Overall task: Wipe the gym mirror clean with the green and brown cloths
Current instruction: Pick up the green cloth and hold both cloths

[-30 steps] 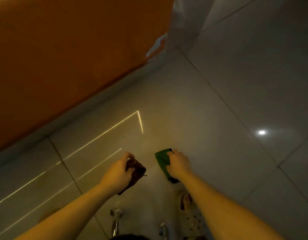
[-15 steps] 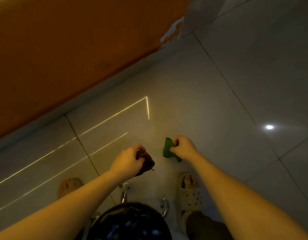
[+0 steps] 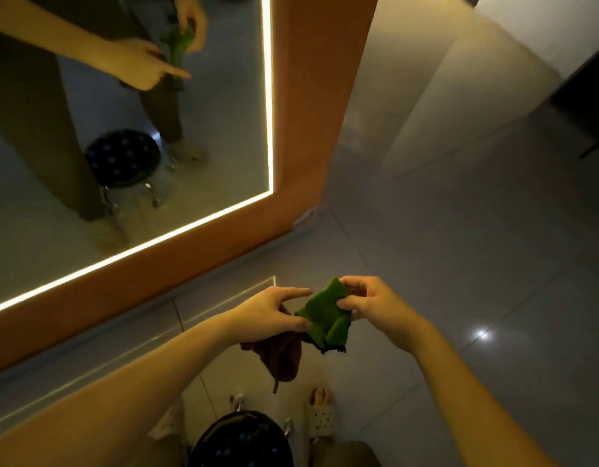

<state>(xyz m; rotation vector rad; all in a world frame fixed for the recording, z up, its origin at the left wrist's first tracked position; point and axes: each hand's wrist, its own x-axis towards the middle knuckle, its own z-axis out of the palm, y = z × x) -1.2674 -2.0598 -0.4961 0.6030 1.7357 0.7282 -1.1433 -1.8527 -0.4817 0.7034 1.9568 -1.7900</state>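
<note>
Green cloth (image 3: pixel 325 315) spanned gap between hands, low centre. Right hand (image 3: pixel 372 301) pinched its right edge. Left hand (image 3: pixel 268 315) gripped hanging brown cloth (image 3: pixel 281 358), thumb and forefinger apparently closing on green cloth's left edge. Mirror (image 3: pixel 224 112) lay up-left, well apart.

Stool (image 3: pixel 241 439): round black padded seat with pale dots, bottom centre; chrome legs (image 3: pixel 237 401) show just above it.
Clog (image 3: pixel 321 416): white, perforated, on the floor just right of the stool.
Floor (image 3: pixel 459 247): large glossy grey tiles, one bright light glare (image 3: pixel 481 333) at right.
Orange wall panel (image 3: pixel 311 112): chipped at its lower corner.
Pale wall block (image 3: pixel 459 89): upper right.
Dark furniture (image 3: pixel 587 96): far right edge, details unclear.
</note>
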